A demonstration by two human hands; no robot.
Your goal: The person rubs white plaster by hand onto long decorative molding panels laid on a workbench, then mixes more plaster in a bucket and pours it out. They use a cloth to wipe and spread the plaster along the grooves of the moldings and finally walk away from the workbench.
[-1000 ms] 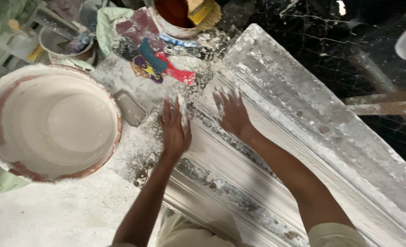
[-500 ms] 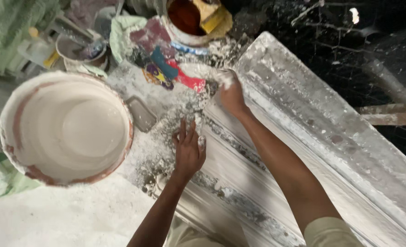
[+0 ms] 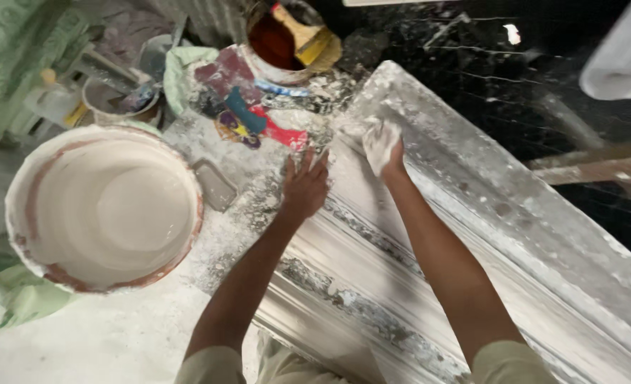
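Observation:
A long white plaster moulding (image 3: 472,235) runs diagonally from the upper middle to the lower right. My left hand (image 3: 303,186) lies flat on its near edge, fingers spread, holding nothing. My right hand (image 3: 383,146), coated in white plaster, rests curled on the moulding's far end near the top. Whether it holds a lump of plaster I cannot tell.
A big round basin (image 3: 102,210) of white plaster mix stands at the left. Behind it are a small dirty bucket (image 3: 120,99), a can of red-brown liquid (image 3: 280,50) with a yellow brush (image 3: 305,32), colourful rags (image 3: 255,124) and green sacks (image 3: 10,64). Wooden slats (image 3: 592,171) lie at the right.
My right hand has slid further up to the moulding's far end. My left hand has moved up along the near edge. The camera has come closer.

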